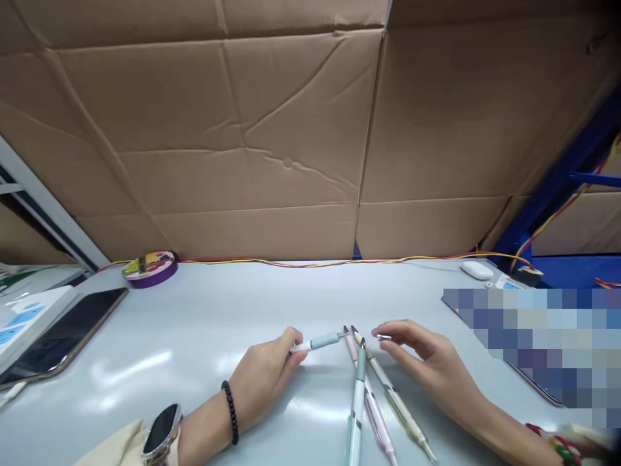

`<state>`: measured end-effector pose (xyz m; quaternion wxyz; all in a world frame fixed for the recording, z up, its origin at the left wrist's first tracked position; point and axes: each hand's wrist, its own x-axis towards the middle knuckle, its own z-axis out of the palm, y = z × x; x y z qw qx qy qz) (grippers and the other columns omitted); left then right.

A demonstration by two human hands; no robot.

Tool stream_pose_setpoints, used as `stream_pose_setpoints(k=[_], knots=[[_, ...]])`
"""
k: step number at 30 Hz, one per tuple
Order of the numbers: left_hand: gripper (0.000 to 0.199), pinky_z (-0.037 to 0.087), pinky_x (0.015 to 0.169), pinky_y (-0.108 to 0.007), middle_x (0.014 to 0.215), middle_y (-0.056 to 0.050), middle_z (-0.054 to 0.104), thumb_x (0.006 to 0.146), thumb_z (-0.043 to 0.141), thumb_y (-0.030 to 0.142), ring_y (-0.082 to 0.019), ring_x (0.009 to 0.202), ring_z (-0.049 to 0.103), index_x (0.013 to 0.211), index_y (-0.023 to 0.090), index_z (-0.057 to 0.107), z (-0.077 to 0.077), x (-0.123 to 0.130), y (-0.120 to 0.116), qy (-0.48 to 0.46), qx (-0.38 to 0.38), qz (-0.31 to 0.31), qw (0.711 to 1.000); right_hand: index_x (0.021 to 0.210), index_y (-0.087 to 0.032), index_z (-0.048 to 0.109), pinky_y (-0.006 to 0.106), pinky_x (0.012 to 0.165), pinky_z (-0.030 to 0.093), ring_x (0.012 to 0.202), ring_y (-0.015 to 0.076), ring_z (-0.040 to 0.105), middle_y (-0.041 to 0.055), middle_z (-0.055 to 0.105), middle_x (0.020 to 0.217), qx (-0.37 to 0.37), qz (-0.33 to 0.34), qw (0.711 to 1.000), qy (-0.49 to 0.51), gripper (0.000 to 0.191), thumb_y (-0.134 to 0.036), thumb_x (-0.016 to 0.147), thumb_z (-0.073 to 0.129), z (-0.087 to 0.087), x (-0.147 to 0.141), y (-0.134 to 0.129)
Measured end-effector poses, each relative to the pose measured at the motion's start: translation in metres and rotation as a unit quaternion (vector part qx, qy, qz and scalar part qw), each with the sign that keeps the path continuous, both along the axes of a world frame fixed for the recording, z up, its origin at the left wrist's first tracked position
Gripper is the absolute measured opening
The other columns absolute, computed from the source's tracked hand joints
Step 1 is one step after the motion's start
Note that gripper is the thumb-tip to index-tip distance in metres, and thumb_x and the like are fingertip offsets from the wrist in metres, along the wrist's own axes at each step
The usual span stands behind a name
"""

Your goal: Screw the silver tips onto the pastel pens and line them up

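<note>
My left hand (pixel 272 362) pinches a light-blue and white pen part (pixel 323 341), its thin metallic end pointing right. To the right, my right hand (pixel 422 356) holds a small silver piece (pixel 383 337) between thumb and fingertips. Between my hands lie a green and white pen (pixel 358 401), a pink pen (pixel 376 414) and a yellow pen (pixel 400 404), their upper ends close together. The blue pen's thin end is near the pink pen's upper tip; whether they touch I cannot tell.
On the left are a dark phone (pixel 68 330), a white box (pixel 32 320) and a round purple tin (pixel 150 269). A white case (pixel 477 270) and a pixelated flat device (pixel 538 349) lie right. Cardboard (pixel 291 129) stands behind the table, with red and yellow wires (pixel 301 265) along its edge.
</note>
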<state>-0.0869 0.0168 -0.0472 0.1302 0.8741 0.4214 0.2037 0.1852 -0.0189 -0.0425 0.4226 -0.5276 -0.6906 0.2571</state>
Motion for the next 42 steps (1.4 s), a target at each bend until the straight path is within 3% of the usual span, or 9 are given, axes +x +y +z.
stream_pose_setpoints(k=[7,18,28,33,39,40,42], knots=[[0.023,0.036,0.05,-0.023,0.061,0.004,0.052,0.097,0.021,0.034,-0.015,0.05,0.052,0.086,0.023,0.038,0.002,0.006,-0.008,0.016,-0.014,-0.032,0.999,0.087,-0.024,0.07,0.029,0.07,0.055,0.081,0.0191,0.067,0.0031,0.071,0.085,0.083,0.032,0.992,0.092,0.009,-0.025,0.084,0.062,0.004,-0.024,-0.015],[0.025,0.039,0.051,-0.023,0.065,0.003,0.058,0.098,0.022,0.033,-0.016,0.053,0.055,0.089,0.022,0.042,0.005,0.006,-0.011,0.022,-0.016,-0.053,0.998,0.091,-0.026,0.068,0.027,0.072,0.053,0.082,0.0171,0.064,0.0019,0.069,0.089,0.08,0.038,0.992,0.094,0.01,-0.022,0.085,0.061,0.002,-0.03,-0.011],[0.033,0.036,0.05,-0.024,0.064,0.002,0.056,0.099,0.018,0.039,-0.015,0.051,0.053,0.087,0.021,0.044,-0.001,0.01,-0.015,0.017,-0.013,-0.07,0.997,0.092,-0.026,0.068,0.027,0.067,0.053,0.076,0.0164,0.065,0.001,0.07,0.081,0.11,0.087,0.988,0.063,0.014,-0.015,0.084,0.062,-0.001,-0.032,-0.01],[0.032,0.031,0.047,-0.023,0.057,0.004,0.048,0.099,0.017,0.038,-0.014,0.047,0.046,0.086,0.022,0.041,-0.004,0.012,-0.018,0.014,-0.023,-0.072,0.997,0.088,-0.023,0.067,0.027,0.063,0.053,0.071,0.017,0.066,0.0026,0.07,0.078,0.131,0.108,0.985,0.015,0.008,-0.028,0.086,0.061,-0.001,-0.03,-0.001],[0.033,0.03,0.047,-0.023,0.06,0.004,0.049,0.099,0.018,0.04,-0.014,0.048,0.044,0.084,0.022,0.041,-0.006,0.011,-0.018,0.033,-0.027,-0.102,0.994,0.057,-0.02,0.056,0.027,0.05,0.04,0.053,0.0147,0.047,0.0003,0.052,0.053,0.156,0.152,0.971,-0.098,0.053,-0.052,0.094,0.035,0.0,-0.026,0.005],[0.032,0.03,0.047,-0.023,0.06,0.004,0.05,0.099,0.019,0.04,-0.014,0.048,0.045,0.084,0.022,0.041,-0.005,0.01,-0.018,0.036,-0.03,-0.103,0.994,0.062,-0.02,0.059,0.027,0.051,0.04,0.054,0.0153,0.047,0.0009,0.054,0.054,0.161,0.159,0.968,-0.108,0.053,-0.053,0.094,0.033,0.0,-0.025,0.004],[0.031,0.031,0.047,-0.023,0.06,0.004,0.05,0.099,0.019,0.038,-0.013,0.048,0.045,0.085,0.022,0.042,-0.003,0.009,-0.018,0.035,-0.041,-0.096,0.994,0.089,-0.02,0.063,0.029,0.057,0.044,0.063,0.0173,0.053,0.0038,0.063,0.069,0.174,0.161,0.964,-0.118,0.041,-0.052,0.093,0.038,-0.001,-0.021,0.001]])
